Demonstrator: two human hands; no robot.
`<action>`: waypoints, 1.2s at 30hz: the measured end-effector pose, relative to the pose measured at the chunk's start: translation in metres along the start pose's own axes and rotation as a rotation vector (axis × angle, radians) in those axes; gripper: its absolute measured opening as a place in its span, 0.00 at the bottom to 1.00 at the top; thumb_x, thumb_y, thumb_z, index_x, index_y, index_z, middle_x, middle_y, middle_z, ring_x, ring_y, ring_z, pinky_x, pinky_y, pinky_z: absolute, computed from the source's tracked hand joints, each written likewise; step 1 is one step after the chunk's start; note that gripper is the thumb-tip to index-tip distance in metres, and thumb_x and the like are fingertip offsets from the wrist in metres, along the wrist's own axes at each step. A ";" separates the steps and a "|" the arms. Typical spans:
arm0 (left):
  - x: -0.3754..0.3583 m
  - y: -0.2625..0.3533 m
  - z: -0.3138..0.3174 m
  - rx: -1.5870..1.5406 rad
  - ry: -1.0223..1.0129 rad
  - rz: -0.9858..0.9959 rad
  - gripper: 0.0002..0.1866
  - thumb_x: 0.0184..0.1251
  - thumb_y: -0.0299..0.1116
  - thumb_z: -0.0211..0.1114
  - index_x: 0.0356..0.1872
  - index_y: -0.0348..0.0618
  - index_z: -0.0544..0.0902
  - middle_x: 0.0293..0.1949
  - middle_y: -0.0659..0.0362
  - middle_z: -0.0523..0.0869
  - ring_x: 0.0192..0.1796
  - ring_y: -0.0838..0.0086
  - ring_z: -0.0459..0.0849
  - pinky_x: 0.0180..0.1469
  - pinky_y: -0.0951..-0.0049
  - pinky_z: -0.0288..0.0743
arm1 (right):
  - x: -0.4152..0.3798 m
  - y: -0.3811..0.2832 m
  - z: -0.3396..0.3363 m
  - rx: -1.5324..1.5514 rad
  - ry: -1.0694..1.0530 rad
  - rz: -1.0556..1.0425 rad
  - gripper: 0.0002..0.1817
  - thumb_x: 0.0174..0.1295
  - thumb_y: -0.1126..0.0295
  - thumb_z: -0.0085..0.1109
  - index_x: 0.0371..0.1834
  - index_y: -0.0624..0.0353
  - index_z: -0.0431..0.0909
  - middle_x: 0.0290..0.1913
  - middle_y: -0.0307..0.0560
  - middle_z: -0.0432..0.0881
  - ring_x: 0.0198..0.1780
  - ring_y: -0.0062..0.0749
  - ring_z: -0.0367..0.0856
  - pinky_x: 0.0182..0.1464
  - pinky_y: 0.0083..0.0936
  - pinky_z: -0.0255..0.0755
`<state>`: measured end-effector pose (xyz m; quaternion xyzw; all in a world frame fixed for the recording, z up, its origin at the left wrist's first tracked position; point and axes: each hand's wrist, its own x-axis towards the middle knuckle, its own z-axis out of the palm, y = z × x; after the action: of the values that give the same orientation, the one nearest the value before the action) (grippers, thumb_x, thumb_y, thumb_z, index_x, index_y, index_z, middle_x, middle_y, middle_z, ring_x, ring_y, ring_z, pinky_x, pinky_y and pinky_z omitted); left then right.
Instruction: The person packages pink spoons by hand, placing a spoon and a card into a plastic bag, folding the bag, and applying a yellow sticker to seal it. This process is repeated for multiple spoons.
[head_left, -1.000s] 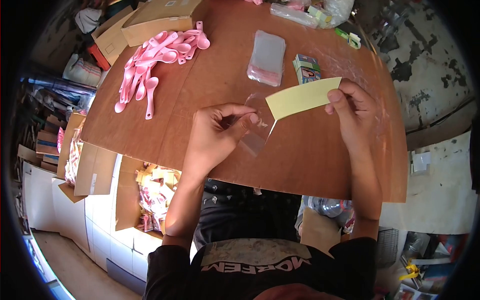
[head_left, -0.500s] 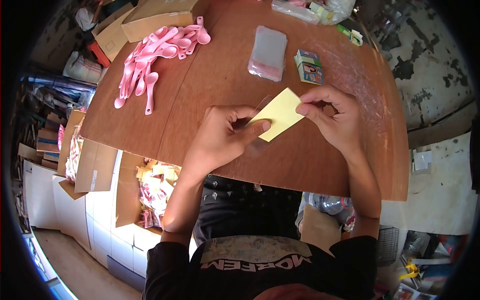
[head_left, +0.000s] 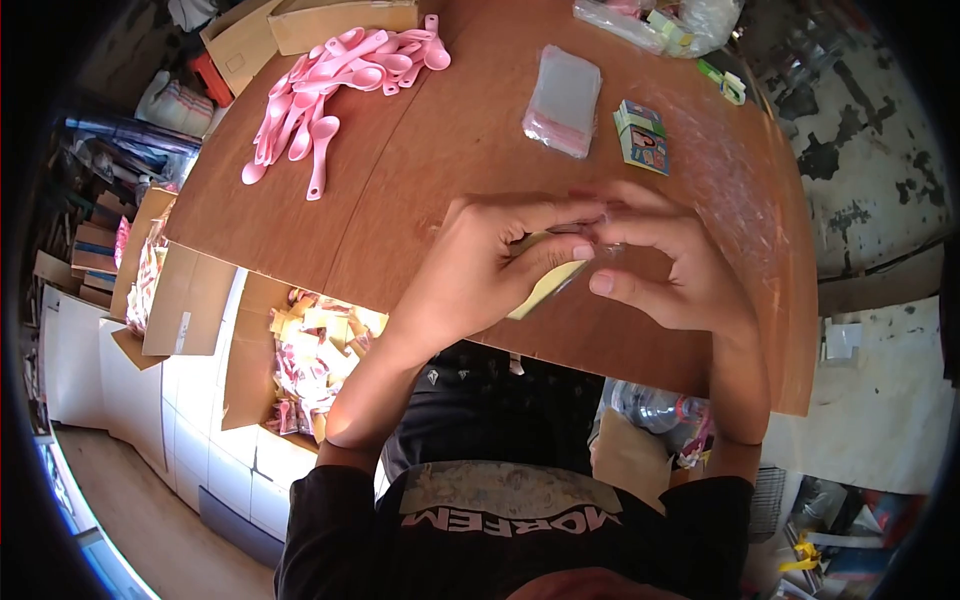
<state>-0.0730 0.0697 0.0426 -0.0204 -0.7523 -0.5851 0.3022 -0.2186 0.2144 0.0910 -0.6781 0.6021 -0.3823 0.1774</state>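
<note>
So I'm looking down at a big brown wooden table (head_left: pixel 420 190), with a pile of pink plastic spoons (head_left: pixel 330 85) at its far left. A stack of clear plastic sleeves (head_left: pixel 563 100) sits beside a small colourful printed box (head_left: pixel 642 135). My left hand (head_left: pixel 490 275) and right hand (head_left: pixel 665 265) are pinched together mid-table, both gripping a pale yellow paper card (head_left: pixel 545 285), mostly hidden under my fingers.

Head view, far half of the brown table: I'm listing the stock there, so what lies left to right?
Heap of pink plastic spoons → stack of clear plastic sleeves → small printed card box → small green-and-white item.
</note>
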 end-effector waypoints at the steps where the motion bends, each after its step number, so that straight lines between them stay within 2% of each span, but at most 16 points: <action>1: 0.000 0.003 0.000 -0.001 0.002 -0.001 0.14 0.61 0.22 0.66 0.49 0.32 0.83 0.43 0.52 0.88 0.43 0.78 0.84 0.44 0.76 0.78 | 0.002 -0.005 -0.002 0.001 -0.003 0.000 0.15 0.54 0.70 0.69 0.44 0.63 0.82 0.53 0.55 0.78 0.53 0.44 0.79 0.55 0.33 0.72; 6: 0.001 0.010 0.002 -0.008 0.010 0.066 0.15 0.59 0.22 0.67 0.48 0.34 0.83 0.40 0.51 0.88 0.39 0.74 0.86 0.43 0.76 0.78 | 0.013 -0.021 -0.008 -0.086 -0.209 0.111 0.12 0.56 0.72 0.65 0.42 0.65 0.81 0.38 0.54 0.82 0.40 0.43 0.83 0.44 0.29 0.75; 8: -0.001 0.013 -0.001 0.009 -0.011 0.054 0.15 0.59 0.23 0.68 0.49 0.34 0.83 0.42 0.50 0.87 0.42 0.70 0.86 0.46 0.73 0.78 | 0.017 -0.021 -0.008 -0.132 -0.232 0.141 0.10 0.57 0.74 0.63 0.41 0.65 0.81 0.35 0.53 0.82 0.38 0.42 0.83 0.42 0.29 0.76; 10: -0.003 0.011 -0.004 0.203 0.048 0.236 0.19 0.57 0.25 0.70 0.52 0.36 0.82 0.50 0.49 0.84 0.51 0.67 0.82 0.52 0.70 0.76 | 0.021 -0.019 -0.002 -0.175 -0.254 0.165 0.09 0.57 0.77 0.62 0.41 0.65 0.81 0.33 0.52 0.82 0.36 0.41 0.83 0.40 0.29 0.77; 11: -0.008 0.017 -0.005 0.298 0.129 0.272 0.25 0.55 0.27 0.71 0.57 0.36 0.78 0.60 0.48 0.76 0.59 0.64 0.76 0.59 0.66 0.71 | 0.022 -0.016 0.003 -0.324 -0.051 0.063 0.09 0.57 0.78 0.61 0.41 0.64 0.81 0.35 0.52 0.82 0.37 0.40 0.83 0.39 0.29 0.77; 12: -0.013 0.016 -0.006 0.309 0.136 0.273 0.25 0.55 0.27 0.71 0.57 0.36 0.78 0.60 0.48 0.76 0.59 0.64 0.76 0.59 0.66 0.71 | 0.024 -0.015 0.008 -0.466 0.154 -0.038 0.09 0.56 0.80 0.59 0.40 0.64 0.82 0.37 0.52 0.82 0.38 0.38 0.84 0.39 0.29 0.78; 14: -0.026 0.003 -0.006 0.149 0.348 0.218 0.30 0.55 0.28 0.73 0.61 0.36 0.73 0.64 0.48 0.70 0.61 0.61 0.73 0.63 0.63 0.67 | 0.033 -0.020 0.014 -0.572 0.296 -0.128 0.10 0.55 0.81 0.60 0.41 0.64 0.82 0.41 0.52 0.82 0.39 0.39 0.84 0.40 0.29 0.78; 15: -0.031 0.000 0.001 -0.233 0.388 0.077 0.26 0.61 0.37 0.69 0.59 0.39 0.73 0.61 0.47 0.72 0.60 0.59 0.74 0.60 0.62 0.70 | 0.037 -0.023 0.017 -0.679 0.442 -0.206 0.12 0.53 0.82 0.60 0.42 0.64 0.83 0.44 0.51 0.82 0.41 0.39 0.85 0.40 0.28 0.79; 16: -0.035 -0.004 -0.002 -0.228 0.396 0.080 0.26 0.61 0.37 0.69 0.59 0.39 0.73 0.61 0.47 0.72 0.60 0.59 0.74 0.60 0.62 0.70 | 0.039 -0.020 0.022 -0.675 0.439 -0.215 0.12 0.53 0.82 0.60 0.42 0.64 0.83 0.44 0.51 0.82 0.41 0.39 0.85 0.40 0.28 0.79; 18: -0.038 -0.009 -0.009 -1.294 0.190 -0.217 0.26 0.69 0.46 0.61 0.63 0.43 0.69 0.63 0.49 0.70 0.62 0.62 0.74 0.61 0.65 0.71 | 0.040 -0.013 0.035 -0.674 0.342 -0.434 0.15 0.51 0.80 0.63 0.44 0.65 0.82 0.50 0.51 0.80 0.43 0.43 0.85 0.41 0.27 0.81; 19: -0.037 -0.008 -0.014 -1.416 0.220 -0.287 0.25 0.73 0.50 0.54 0.62 0.45 0.68 0.60 0.49 0.74 0.60 0.63 0.76 0.58 0.64 0.74 | 0.042 -0.015 0.042 -0.712 0.232 -0.461 0.14 0.53 0.75 0.62 0.44 0.65 0.82 0.51 0.50 0.80 0.48 0.45 0.83 0.47 0.34 0.81; 23: -0.046 -0.019 -0.041 -1.435 0.559 -0.421 0.16 0.73 0.43 0.55 0.54 0.45 0.73 0.46 0.54 0.83 0.51 0.64 0.83 0.51 0.61 0.80 | 0.051 -0.014 0.088 -0.894 0.056 -0.598 0.11 0.58 0.69 0.58 0.39 0.61 0.84 0.52 0.49 0.80 0.52 0.42 0.81 0.54 0.41 0.77; 26: -0.070 -0.031 -0.075 -1.526 0.733 -0.127 0.16 0.73 0.32 0.53 0.56 0.35 0.70 0.42 0.53 0.82 0.47 0.65 0.84 0.55 0.61 0.80 | 0.052 -0.013 0.103 -0.787 0.091 -0.837 0.08 0.57 0.69 0.58 0.35 0.58 0.84 0.45 0.44 0.83 0.47 0.35 0.82 0.52 0.34 0.79; 30: -0.087 -0.022 -0.109 -1.062 1.144 0.050 0.16 0.72 0.29 0.55 0.56 0.33 0.70 0.44 0.53 0.80 0.48 0.67 0.82 0.59 0.61 0.77 | 0.109 0.008 0.104 -0.421 0.269 -0.531 0.08 0.53 0.74 0.62 0.37 0.59 0.82 0.35 0.43 0.81 0.35 0.37 0.80 0.34 0.30 0.76; 32: -0.089 -0.024 -0.117 -1.001 1.144 0.089 0.16 0.71 0.29 0.55 0.56 0.33 0.70 0.45 0.52 0.78 0.51 0.66 0.80 0.62 0.60 0.73 | 0.149 0.035 0.117 -0.324 0.198 -0.286 0.10 0.58 0.70 0.60 0.42 0.57 0.82 0.39 0.46 0.81 0.43 0.42 0.79 0.44 0.33 0.75; 36: -0.085 -0.021 -0.118 -0.945 1.123 0.179 0.16 0.71 0.30 0.56 0.55 0.34 0.69 0.50 0.50 0.76 0.55 0.62 0.77 0.68 0.56 0.66 | 0.201 0.067 0.166 -0.193 0.065 -0.209 0.13 0.60 0.63 0.60 0.45 0.55 0.82 0.41 0.54 0.80 0.47 0.48 0.77 0.54 0.40 0.70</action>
<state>0.0386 -0.0148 -0.0008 0.0927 -0.1477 -0.7422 0.6471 -0.1460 -0.0279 -0.0022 -0.7383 0.5677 -0.3607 0.0512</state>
